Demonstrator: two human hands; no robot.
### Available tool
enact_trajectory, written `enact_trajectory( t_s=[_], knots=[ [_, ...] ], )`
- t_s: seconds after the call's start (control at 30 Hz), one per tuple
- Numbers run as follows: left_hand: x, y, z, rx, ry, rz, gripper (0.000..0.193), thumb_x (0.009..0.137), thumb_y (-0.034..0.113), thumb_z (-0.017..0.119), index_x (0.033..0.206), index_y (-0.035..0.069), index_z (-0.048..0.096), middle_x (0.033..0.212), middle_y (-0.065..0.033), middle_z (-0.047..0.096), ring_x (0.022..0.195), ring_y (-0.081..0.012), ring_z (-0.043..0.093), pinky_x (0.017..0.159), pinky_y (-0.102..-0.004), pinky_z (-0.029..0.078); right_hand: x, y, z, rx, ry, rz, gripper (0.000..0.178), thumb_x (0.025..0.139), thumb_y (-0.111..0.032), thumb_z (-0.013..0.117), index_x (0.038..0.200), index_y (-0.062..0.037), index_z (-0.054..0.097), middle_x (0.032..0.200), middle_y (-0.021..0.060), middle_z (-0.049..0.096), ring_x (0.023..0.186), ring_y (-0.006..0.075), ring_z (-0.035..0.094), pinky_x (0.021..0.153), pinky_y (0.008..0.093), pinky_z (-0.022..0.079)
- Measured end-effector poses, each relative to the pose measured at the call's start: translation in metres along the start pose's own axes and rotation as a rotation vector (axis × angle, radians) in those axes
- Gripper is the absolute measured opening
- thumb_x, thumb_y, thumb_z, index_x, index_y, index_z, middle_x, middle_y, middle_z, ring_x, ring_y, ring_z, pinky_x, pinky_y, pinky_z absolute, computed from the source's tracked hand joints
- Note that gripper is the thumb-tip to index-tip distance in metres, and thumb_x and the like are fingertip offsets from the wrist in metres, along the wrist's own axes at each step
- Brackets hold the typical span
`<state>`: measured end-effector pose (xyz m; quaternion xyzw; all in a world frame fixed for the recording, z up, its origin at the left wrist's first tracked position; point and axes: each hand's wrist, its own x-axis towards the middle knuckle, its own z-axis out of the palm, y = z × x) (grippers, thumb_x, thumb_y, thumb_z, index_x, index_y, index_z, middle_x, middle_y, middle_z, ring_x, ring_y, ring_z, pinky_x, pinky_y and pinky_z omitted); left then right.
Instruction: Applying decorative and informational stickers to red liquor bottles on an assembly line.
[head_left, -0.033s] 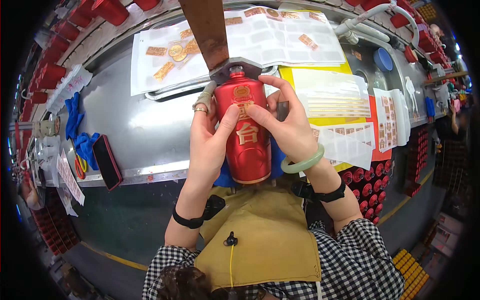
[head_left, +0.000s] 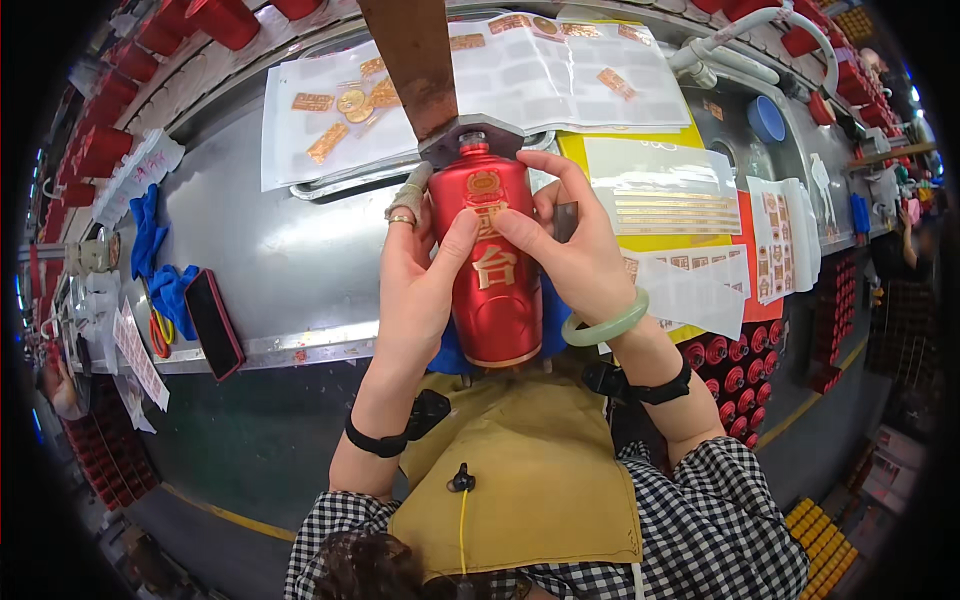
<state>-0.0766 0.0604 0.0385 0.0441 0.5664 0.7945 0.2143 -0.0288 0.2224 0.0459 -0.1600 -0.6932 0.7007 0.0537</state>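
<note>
A glossy red bottle [head_left: 492,330] lies with its neck pointing away from me, against a dark angular holder [head_left: 498,127] at the end of a brown bar. Gold emblem and character stickers [head_left: 494,268] run down its front. My left hand [head_left: 420,270] grips its left side, a wrapping on one finger and a ring below it. My right hand [head_left: 580,245], with a pale green bangle [head_left: 610,322] on the wrist, holds the right side. Both thumbs press on the upper gold character, partly covering it. Beside my right fingers shows a dark flat piece [head_left: 566,221]; whether I hold it, I cannot tell.
Sheets of gold stickers [head_left: 350,110] cover the back of the metal bench [head_left: 265,270]. More sticker sheets [head_left: 675,200] lie at right on yellow backing. A phone [head_left: 212,325], blue cloths [head_left: 147,235] and scissors [head_left: 160,330] are at left. Red bottles [head_left: 735,380] stand below right.
</note>
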Motion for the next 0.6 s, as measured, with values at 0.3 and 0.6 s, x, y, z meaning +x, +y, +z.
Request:
enact_trajectory(
  t_s=[0.3,0.6],
  knots=[
    [0.0,0.001,0.001,-0.01,0.005,0.006,0.067,0.103,0.014,0.069,0.157,-0.004,0.033,0.144,-0.0152,0.055,0.131,-0.0196,0.057,0.107,-0.0355,0.051,0.012,-0.001,-0.007,-0.077,-0.039,-0.005,0.06,0.088,-0.026,0.085,0.136,-0.0061,0.057,0.085,-0.0052,0.045,0.075,0.005,0.043,0.068,0.0212,0.04],
    [0.0,0.0,0.003,0.101,0.027,0.02,0.077,0.096,0.014,0.077,0.157,-0.003,0.034,0.143,-0.0167,0.056,0.128,-0.0229,0.06,0.103,-0.0365,0.055,0.037,-0.044,-0.037,-0.36,-0.174,-0.35,0.055,0.095,-0.017,0.068,0.143,-0.0017,0.046,0.145,0.021,0.052,0.135,0.0382,0.052,0.108,0.0382,0.046]
  ],
)
